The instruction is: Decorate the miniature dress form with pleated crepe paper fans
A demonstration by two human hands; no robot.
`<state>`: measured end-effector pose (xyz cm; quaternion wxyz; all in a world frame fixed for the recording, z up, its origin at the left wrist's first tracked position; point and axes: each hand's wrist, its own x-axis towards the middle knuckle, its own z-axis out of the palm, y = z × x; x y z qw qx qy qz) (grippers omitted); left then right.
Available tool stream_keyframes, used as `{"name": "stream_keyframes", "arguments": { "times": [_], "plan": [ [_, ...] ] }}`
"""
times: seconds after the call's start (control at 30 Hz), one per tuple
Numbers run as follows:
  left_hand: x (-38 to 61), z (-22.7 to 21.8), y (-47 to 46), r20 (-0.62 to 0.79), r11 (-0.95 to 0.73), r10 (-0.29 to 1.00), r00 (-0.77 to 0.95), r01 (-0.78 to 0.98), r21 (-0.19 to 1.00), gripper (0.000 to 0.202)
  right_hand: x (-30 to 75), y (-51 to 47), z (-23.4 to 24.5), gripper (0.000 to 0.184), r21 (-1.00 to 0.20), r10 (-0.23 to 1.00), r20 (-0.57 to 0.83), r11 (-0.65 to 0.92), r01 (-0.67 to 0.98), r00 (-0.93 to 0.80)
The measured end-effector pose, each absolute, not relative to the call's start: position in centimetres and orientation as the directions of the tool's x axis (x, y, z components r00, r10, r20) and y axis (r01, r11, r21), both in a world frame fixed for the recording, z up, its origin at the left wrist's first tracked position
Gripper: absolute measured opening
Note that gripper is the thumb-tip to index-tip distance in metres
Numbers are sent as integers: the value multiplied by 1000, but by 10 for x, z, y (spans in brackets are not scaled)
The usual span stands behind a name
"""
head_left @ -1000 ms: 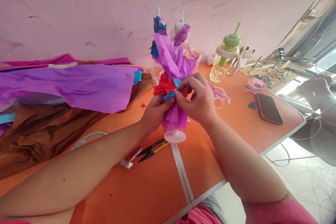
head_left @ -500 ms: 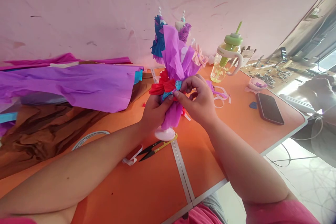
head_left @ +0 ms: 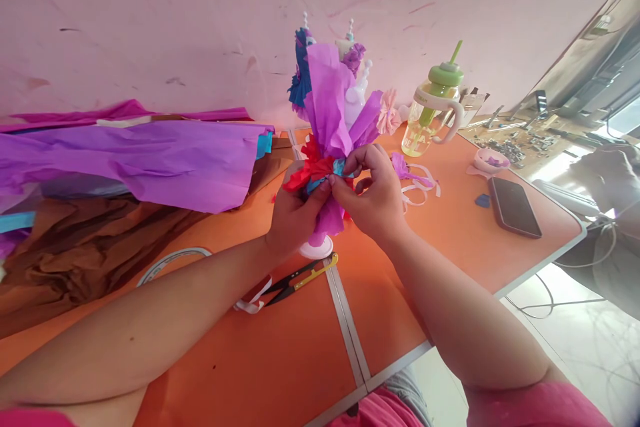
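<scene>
A small white mannequin stand wrapped in purple crepe paper stands on the orange table. My left hand is closed around its waist from the left. My right hand pinches a red and blue crepe ruffle against the waist from the right. The mannequin's white top peeks out of the purple paper.
Small scissors lie just in front of the stand. Sheets of purple, brown and pink crepe paper are piled at the left. Two dressed mannequins stand behind. A green-lidded cup, white ribbon and a phone sit to the right.
Both hands and the wrapped stand have shifted slightly left and away from me. The purple paper has spread open at the top, showing the white mannequin top.
</scene>
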<state>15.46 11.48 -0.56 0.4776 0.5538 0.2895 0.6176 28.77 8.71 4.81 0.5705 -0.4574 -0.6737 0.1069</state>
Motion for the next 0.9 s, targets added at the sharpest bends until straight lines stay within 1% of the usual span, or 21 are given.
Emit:
{"name": "stream_keyframes", "arguments": {
  "times": [0.13, 0.23, 0.37, 0.43, 0.53, 0.6, 0.77, 0.9],
  "plan": [
    [155, -9, 115, 415, -374, 908, 65, -325, 869, 26, 287, 89, 46, 19, -653, 728, 683, 576, 492, 54],
    [152, -10, 118, 422, -380, 903, 83, -307, 873, 28, 291, 92, 45, 15, -614, 709, 705, 597, 516, 20],
    [149, -9, 123, 352, -304, 927, 130, -287, 908, 27, 296, 95, 44, 6, -562, 684, 730, 616, 552, -20],
    [148, -9, 124, 336, -277, 932, 138, -326, 904, 26, 297, 95, 44, 3, -525, 669, 741, 622, 580, -47],
    [148, -10, 126, 359, -271, 922, 147, -418, 867, 20, 298, 95, 44, 4, -463, 652, 754, 619, 634, -86],
    [148, -11, 127, 379, -274, 911, 161, -451, 849, 19, 297, 94, 44, 3, -435, 646, 758, 604, 668, -90],
    [148, -8, 127, 397, -330, 910, 118, -371, 868, 24, 297, 93, 45, 4, -378, 637, 764, 575, 726, -107],
    [148, -5, 125, 405, -339, 908, 110, -375, 863, 27, 299, 89, 48, 7, -310, 612, 775, 585, 749, -157]
  ]
}}
